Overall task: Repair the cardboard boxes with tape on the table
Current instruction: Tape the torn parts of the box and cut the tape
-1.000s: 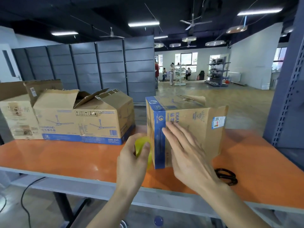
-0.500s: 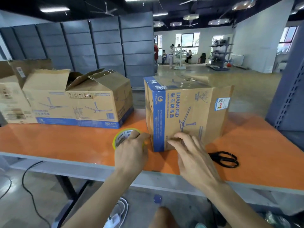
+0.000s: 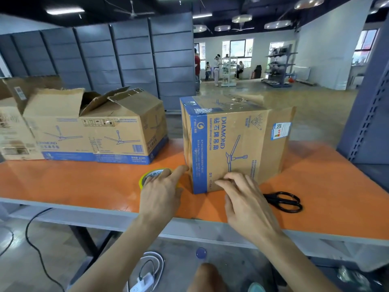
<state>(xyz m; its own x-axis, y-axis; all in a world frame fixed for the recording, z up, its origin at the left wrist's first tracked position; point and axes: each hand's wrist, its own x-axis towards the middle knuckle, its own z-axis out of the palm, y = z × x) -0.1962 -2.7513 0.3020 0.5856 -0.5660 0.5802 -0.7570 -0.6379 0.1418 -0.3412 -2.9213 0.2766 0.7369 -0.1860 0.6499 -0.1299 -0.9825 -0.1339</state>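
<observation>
A closed brown and blue cardboard box [image 3: 235, 142] stands upright near the front of the orange table [image 3: 73, 182]. My left hand [image 3: 162, 190] holds a yellow-rimmed tape roll [image 3: 151, 175] flat on the table just left of the box, with the forefinger reaching to the box's lower left corner. My right hand [image 3: 244, 197] rests with its fingertips pressed on the lower front face of the box. Whether a tape strip runs from the roll to the box cannot be made out.
Black scissors [image 3: 284, 201] lie on the table right of my right hand. Two open, worn cardboard boxes [image 3: 94, 131] stand at the back left. A grey metal rack post [image 3: 366, 114] rises at the right. Cables and a plug [image 3: 145, 279] lie on the floor below.
The view tilted down. My right hand slid from the box's upper face down to its bottom edge. My left hand lowered the tape roll onto the table beside the box.
</observation>
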